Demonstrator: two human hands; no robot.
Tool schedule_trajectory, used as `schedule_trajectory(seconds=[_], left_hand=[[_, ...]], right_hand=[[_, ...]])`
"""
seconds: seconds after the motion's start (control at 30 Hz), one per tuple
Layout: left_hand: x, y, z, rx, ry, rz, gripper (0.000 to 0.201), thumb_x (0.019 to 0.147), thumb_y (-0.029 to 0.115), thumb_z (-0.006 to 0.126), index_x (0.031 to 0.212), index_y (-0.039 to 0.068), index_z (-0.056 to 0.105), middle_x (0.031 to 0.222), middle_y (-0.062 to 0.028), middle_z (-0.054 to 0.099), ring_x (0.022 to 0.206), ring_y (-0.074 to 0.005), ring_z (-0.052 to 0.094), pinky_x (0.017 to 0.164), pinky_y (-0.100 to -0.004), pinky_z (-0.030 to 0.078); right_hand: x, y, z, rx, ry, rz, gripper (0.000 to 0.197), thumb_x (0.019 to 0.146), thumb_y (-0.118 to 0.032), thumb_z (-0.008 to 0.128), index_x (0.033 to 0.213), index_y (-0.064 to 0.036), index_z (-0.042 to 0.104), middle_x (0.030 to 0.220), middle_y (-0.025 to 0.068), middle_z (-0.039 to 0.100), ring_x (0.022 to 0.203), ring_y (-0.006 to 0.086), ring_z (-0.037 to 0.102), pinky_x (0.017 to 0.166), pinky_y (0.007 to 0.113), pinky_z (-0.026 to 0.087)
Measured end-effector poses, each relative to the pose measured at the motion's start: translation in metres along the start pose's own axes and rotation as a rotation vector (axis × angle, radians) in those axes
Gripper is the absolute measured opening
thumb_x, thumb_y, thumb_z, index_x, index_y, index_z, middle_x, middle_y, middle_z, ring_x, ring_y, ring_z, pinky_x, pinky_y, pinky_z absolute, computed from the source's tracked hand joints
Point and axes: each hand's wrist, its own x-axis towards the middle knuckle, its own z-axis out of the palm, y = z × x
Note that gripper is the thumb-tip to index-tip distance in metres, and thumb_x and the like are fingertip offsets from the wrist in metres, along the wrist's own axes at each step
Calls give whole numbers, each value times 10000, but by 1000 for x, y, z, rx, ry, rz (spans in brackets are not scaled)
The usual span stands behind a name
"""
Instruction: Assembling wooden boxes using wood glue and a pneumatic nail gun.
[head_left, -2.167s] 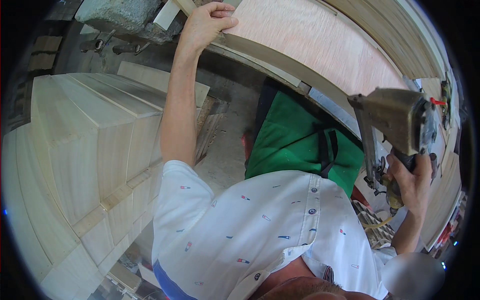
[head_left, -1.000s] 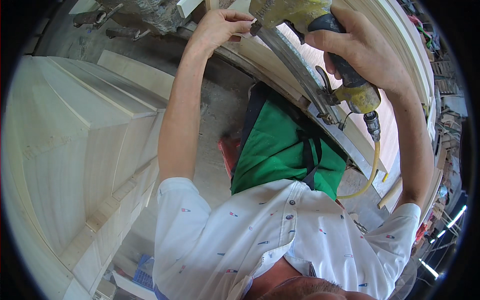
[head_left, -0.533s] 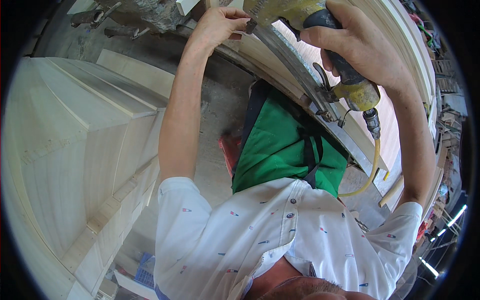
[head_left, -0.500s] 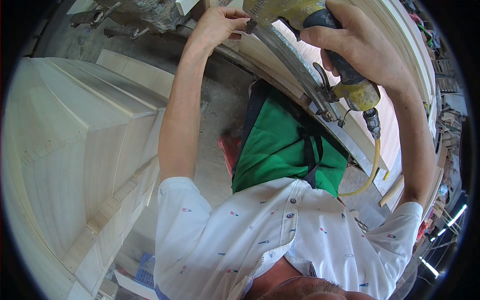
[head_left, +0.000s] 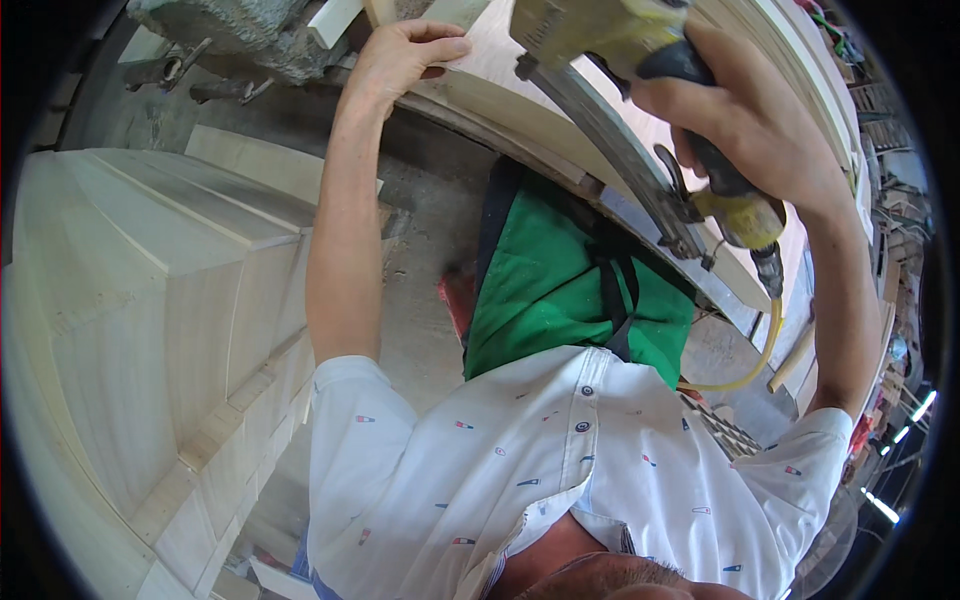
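My right hand (head_left: 755, 120) is wrapped round the black grip of a yellow air nail gun (head_left: 590, 35). The gun's long metal magazine slants across the near edge of a pale wooden panel (head_left: 505, 105), and its nose is near the top of the view. From the grip's end runs a yellow air hose (head_left: 771, 340). Further left, my left hand (head_left: 385, 65) pinches the panel's corner, thumb on top and fingers curled at the edge; the fingertips are partly hidden. Whether the gun touches the panel I cannot tell.
Stacked pale wooden pieces (head_left: 110, 300) fill the left side. A rough grey block (head_left: 225, 35) with metal pipes stands at the upper left. My green apron (head_left: 545, 280) is against the bench edge. Long boards (head_left: 800, 75) lie at the upper right.
The nail gun has shifted right with my right hand, away from my left hand. My left hand has moved left and slightly down along the panel's edge.
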Motion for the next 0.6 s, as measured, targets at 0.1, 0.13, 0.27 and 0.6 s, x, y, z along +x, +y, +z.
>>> schedule_trajectory(seconds=[0.1, 0.13, 0.27, 0.6], left_hand=[[1, -1, -3, 17, -8, 7, 334, 813, 281, 728, 1076, 78, 690, 969, -14, 671, 909, -119, 620, 849, -278, 496], [1, -1, -3, 33, 0, 6, 332, 816, 282, 725, 1079, 82, 690, 975, -14, 671, 915, -119, 619, 849, -279, 497], [1, 0, -2, 75, -4, 10, 332, 822, 288, 721, 1085, 89, 690, 987, -18, 670, 927, -122, 618, 849, -280, 500], [1, 0, -2, 72, 10, 3, 324, 827, 295, 719, 1078, 92, 692, 973, -4, 668, 897, -105, 617, 833, -273, 500]], right_hand=[[-14, 9, -7, 22, -38, 86, 292, 862, -215, 623, 1011, 25, 552, 645, 38, 543, 505, 86, 540, 462, 233, 436], [-18, 11, -7, 47, -31, 93, 295, 861, -214, 623, 1017, 27, 553, 648, 36, 545, 507, 84, 541, 464, 233, 440], [-26, 20, -6, 31, -37, 121, 298, 864, -218, 621, 1029, 22, 557, 648, 36, 546, 513, 84, 548, 467, 234, 448], [-33, 26, -4, -15, 1, 87, 340, 878, -257, 618, 1055, 26, 549, 683, 34, 539, 525, 83, 561, 468, 233, 455]])
